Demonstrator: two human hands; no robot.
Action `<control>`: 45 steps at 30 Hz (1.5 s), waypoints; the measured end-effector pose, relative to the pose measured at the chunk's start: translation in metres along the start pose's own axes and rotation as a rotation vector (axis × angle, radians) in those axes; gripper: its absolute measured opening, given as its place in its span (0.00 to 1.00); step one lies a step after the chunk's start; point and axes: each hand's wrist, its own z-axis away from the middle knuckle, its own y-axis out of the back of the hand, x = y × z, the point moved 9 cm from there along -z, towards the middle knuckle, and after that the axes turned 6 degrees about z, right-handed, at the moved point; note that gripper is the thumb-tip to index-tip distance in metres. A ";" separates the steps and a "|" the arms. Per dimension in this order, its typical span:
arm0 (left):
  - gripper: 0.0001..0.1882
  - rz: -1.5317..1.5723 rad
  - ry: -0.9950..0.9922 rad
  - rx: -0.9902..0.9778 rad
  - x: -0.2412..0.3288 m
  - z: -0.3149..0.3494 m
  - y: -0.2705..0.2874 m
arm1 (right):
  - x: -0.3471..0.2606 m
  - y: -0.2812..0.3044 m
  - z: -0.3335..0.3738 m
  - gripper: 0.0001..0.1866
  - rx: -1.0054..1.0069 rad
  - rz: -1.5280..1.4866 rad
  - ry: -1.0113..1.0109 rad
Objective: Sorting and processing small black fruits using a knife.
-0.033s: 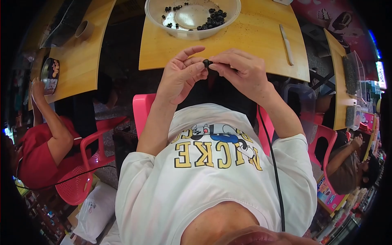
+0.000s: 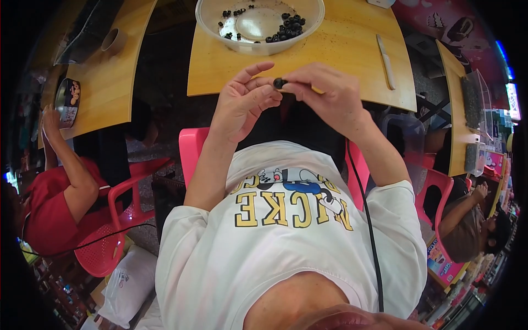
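Note:
Above the table's front edge, a small, glossy black rounded piece (image 2: 279, 83) sits between the fingertips of my two hands. It seems to have a hollow in its face, but is too small to tell its kind. My right hand (image 2: 327, 96) pinches it between thumb and forefinger from the right. From the left, the thumb and a finger of my left hand (image 2: 245, 102) close on its side, while another finger sticks out above. Just beyond my hands stands a translucent white bowl (image 2: 263, 48), with several similar black pieces (image 2: 289, 26) in a cluster at its right and smaller black bits at its left.
A knife with a pale handle (image 2: 386, 63) lies on the right of the wooden table (image 2: 352, 66). On the left, a person in red sits at another table (image 2: 104, 88). A black cable (image 2: 363, 203) hangs down my front, and a pink chair (image 2: 192, 146) is behind me.
The black piece has turned a little, showing more of its face. My right hand's fingers have shifted slightly on it; my left hand has hardly moved.

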 end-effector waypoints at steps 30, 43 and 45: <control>0.26 -0.234 0.291 -0.136 0.021 0.012 0.053 | 0.104 -0.142 -0.155 0.06 -0.787 0.211 0.222; 0.23 -0.197 0.156 0.018 0.040 0.017 0.073 | 0.086 -0.169 -0.145 0.06 -0.986 0.123 0.315; 0.22 -0.182 0.163 0.010 0.040 0.014 0.071 | 0.087 -0.172 -0.141 0.07 -1.006 0.153 0.341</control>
